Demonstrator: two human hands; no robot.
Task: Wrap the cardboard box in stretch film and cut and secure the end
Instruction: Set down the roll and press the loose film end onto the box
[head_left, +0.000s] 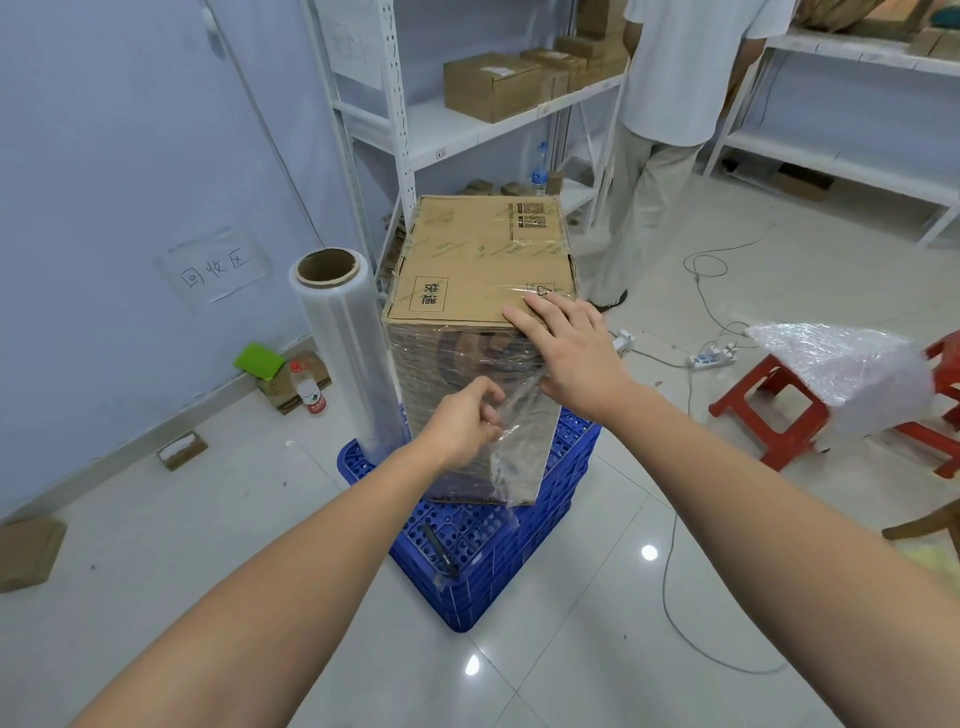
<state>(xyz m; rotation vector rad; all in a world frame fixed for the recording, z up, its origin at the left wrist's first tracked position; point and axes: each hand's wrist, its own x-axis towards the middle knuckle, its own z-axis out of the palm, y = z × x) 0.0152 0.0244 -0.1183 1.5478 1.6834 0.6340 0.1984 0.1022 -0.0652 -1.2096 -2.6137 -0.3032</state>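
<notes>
Box (480, 291) | left hand (460, 426) pinching film (511, 431) | right hand (571, 353) flat, open on top edge

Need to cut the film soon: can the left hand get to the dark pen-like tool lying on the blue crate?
Probably yes. The dark pen-like tool lies uncovered on the blue plastic crate, below the left hand, but its fingers pinch the loose clear film.

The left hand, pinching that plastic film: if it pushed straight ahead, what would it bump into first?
Most likely the wrapped front of the cardboard box, just beyond the left hand and the loose film it pinches. Depth is hard to judge.
</notes>
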